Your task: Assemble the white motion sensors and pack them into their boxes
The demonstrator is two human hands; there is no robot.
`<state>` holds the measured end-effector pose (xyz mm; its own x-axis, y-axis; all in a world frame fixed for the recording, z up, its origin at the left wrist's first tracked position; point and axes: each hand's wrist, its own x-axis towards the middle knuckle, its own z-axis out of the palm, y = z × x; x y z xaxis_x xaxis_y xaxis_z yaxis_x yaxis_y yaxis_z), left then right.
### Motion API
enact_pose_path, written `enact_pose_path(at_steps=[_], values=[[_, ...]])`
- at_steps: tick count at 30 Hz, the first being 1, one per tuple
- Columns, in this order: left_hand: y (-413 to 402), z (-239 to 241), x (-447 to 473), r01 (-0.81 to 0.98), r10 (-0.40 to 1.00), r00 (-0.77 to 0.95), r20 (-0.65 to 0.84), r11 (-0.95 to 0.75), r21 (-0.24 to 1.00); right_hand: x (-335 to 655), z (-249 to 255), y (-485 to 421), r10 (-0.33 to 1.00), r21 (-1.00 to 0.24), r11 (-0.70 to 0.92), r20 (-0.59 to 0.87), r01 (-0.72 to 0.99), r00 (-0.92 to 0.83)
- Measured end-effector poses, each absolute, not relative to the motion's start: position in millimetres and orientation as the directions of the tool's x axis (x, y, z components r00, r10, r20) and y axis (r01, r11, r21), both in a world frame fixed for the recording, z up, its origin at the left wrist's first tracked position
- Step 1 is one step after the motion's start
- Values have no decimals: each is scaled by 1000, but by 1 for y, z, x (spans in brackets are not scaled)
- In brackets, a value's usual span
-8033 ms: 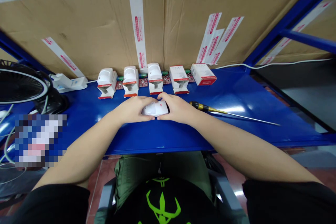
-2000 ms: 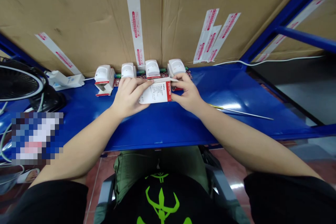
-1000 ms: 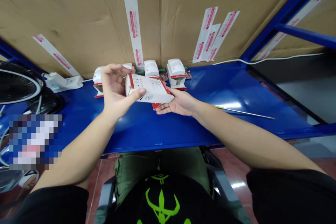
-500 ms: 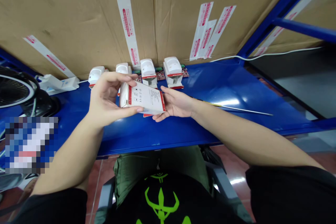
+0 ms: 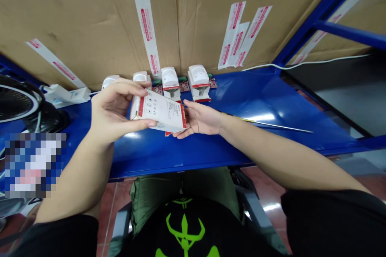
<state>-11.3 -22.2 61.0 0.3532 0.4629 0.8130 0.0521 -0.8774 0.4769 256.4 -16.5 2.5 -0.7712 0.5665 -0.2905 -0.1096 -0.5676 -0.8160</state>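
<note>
My left hand (image 5: 110,106) grips a small white and red carton (image 5: 164,110) by its left end, thumb on the near side and fingers over the far side. The carton is tilted, with printed icons and text facing up, and a red flap (image 5: 168,133) shows under its right end. My right hand (image 5: 199,119) is cupped at that right end, thumb and fingers apart, fingertips reaching beneath the carton; its inner contact is partly hidden. Behind stand several white dome-fronted sensors (image 5: 198,73) on open cartons (image 5: 201,90), with red circuit boards (image 5: 184,86) beside some of them.
A screwdriver (image 5: 271,124) with a long shaft lies right of my hands on the blue shelf (image 5: 181,156). At left are a black fan (image 5: 33,104) and a white power strip (image 5: 68,95). Taped cardboard (image 5: 196,16) forms the back; a blue frame post (image 5: 319,20) rises at right.
My left hand has shifted left, carrying the carton slightly left with it. My right hand stays almost in place at the carton's right end.
</note>
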Motion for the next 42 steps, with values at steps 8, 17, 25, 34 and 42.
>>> enact_pose_path(at_steps=[8,17,25,34,42], values=[[-19,63,-16,13,405,369,837,-902,431,255,8,-19,577,-804,-588,-347,-82,-739],[-17,64,-18,-11,489,311,815,-855,518,258,6,-20,636,-822,-542,-265,-175,-724],[-2,35,-19,106,778,351,520,-585,804,258,-4,-17,756,-842,-446,-171,-305,-632],[12,20,-9,2,816,163,554,-562,827,259,-1,-20,756,-836,-448,-164,-318,-634],[0,18,7,55,492,146,858,-870,489,258,-5,-18,669,-826,-501,-179,-260,-721]])
